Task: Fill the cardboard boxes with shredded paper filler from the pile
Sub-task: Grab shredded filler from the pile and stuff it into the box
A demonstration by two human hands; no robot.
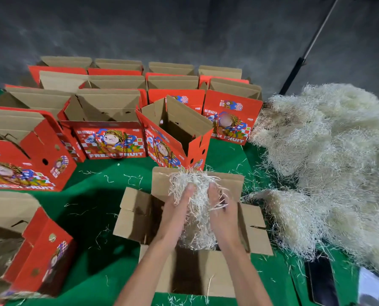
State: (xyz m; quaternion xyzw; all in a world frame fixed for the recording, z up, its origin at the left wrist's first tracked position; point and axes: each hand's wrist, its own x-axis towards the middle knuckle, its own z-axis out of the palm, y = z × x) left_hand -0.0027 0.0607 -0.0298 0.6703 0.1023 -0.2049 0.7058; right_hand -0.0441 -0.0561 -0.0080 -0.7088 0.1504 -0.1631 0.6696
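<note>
- At the far left, a red box (40, 250) is lying at the edge of the green cloth (91, 177), and some shredded paper is showing inside its open top.
- Above it, another red printed box (25, 155) is standing open, and behind it several rows of open red boxes (118, 85) are standing close together up to the grey wall (184, 29).
- Near the middle, one tilted box (175, 133) is standing with its flaps up and is looking dark inside.
- In front of it, the open cardboard box (140, 217) is sitting on the cloth with all four brown flaps spread out.
- The left hand (179, 206) is pressing its straight fingers against the left side of a bundle of shredded paper (195, 195), directly over this box.
- The right hand (221, 204) is pressing the other side of the same bundle, its fingers also mostly straight and close together, with strands hanging over them.
- More filler is hanging from the bundle down into the box.
- At the right, the big pile of shredded paper (327, 162) is lying on the cloth, just beside the box and touching a red box (230, 120) at the back.
- Below the pile, a dark flat phone (320, 281) is lying near the right edge.
</note>
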